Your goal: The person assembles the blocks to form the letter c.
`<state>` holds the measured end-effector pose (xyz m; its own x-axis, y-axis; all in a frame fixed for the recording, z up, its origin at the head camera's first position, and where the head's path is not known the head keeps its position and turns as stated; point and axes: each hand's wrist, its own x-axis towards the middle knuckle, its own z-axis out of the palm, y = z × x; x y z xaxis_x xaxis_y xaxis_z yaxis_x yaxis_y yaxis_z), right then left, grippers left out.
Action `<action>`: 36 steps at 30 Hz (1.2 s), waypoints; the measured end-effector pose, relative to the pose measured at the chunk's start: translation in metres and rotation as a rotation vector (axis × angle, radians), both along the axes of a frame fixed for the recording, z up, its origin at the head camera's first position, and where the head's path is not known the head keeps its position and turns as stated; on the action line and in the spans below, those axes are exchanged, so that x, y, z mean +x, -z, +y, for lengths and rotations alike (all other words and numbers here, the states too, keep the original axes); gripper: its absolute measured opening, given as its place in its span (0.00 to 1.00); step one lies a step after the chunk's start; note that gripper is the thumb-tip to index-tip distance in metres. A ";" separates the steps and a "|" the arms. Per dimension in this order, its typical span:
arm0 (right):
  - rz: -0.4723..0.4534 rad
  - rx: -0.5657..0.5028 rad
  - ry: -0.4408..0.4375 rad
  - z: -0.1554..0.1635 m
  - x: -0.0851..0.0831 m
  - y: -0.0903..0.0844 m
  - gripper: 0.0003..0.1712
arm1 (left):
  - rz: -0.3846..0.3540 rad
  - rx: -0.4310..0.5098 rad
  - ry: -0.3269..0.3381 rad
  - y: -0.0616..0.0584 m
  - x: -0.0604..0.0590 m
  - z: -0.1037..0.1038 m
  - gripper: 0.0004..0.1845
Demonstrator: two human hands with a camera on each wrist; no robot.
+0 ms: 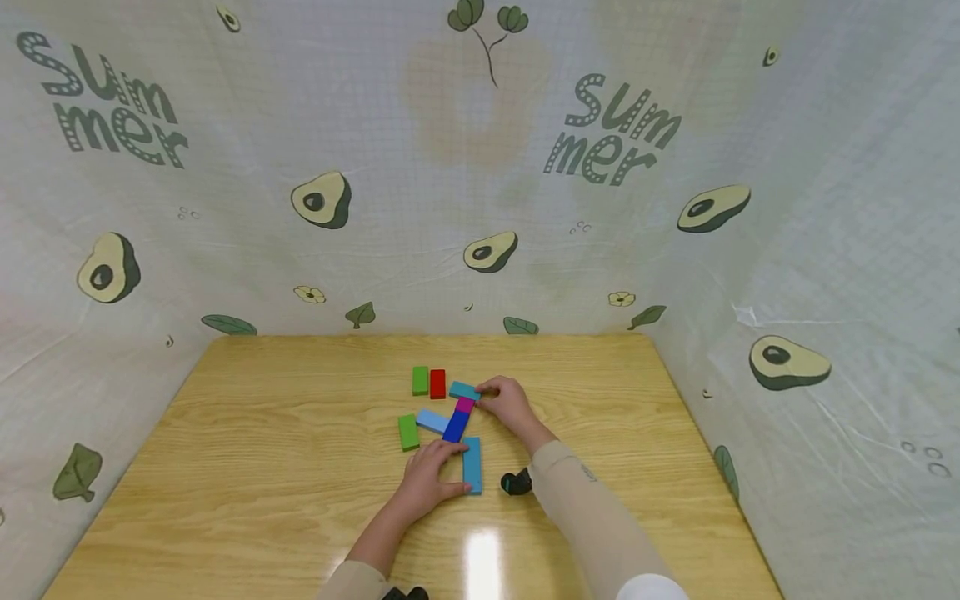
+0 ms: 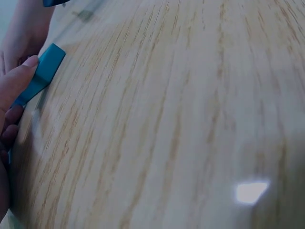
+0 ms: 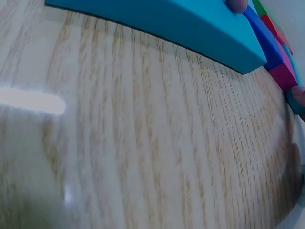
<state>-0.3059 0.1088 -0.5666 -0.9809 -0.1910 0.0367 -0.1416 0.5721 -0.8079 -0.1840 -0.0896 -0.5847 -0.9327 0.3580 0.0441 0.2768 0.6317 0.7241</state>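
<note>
On the wooden table [image 1: 262,467] lies a cluster of coloured blocks. My left hand [image 1: 432,473] grips a long cyan block [image 1: 472,465] from its left side; in the left wrist view the thumb [image 2: 19,78] presses on that block [image 2: 45,71]. My right hand [image 1: 507,402] pinches the near end of a teal block [image 1: 464,390]. Between the hands lie a magenta block [image 1: 465,405] and a dark blue block [image 1: 455,426] end to end. The right wrist view shows the cyan block [image 3: 167,24], the dark blue block [image 3: 264,40] and the magenta block [image 3: 283,74] close up.
A green block [image 1: 420,380] and a red block [image 1: 437,383] stand side by side behind the cluster. A light blue block [image 1: 432,421] and another green block [image 1: 408,432] lie to the left. An avocado-print cloth [image 1: 480,208] walls in the table on three sides.
</note>
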 end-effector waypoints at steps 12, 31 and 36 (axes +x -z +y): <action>-0.003 -0.064 0.060 0.011 0.009 0.000 0.09 | 0.031 -0.024 0.005 -0.002 0.001 0.003 0.34; 0.021 -0.279 0.136 0.039 0.042 -0.006 0.08 | 0.071 -0.110 -0.015 -0.003 -0.012 0.004 0.34; 0.019 -0.309 0.140 0.045 0.055 -0.010 0.08 | 0.052 -0.113 -0.019 -0.004 -0.016 0.004 0.34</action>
<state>-0.2508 0.1536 -0.5564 -0.9954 -0.0317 0.0906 -0.0959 0.3159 -0.9439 -0.2001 -0.0851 -0.5805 -0.9370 0.3454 0.0528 0.2989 0.7139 0.6333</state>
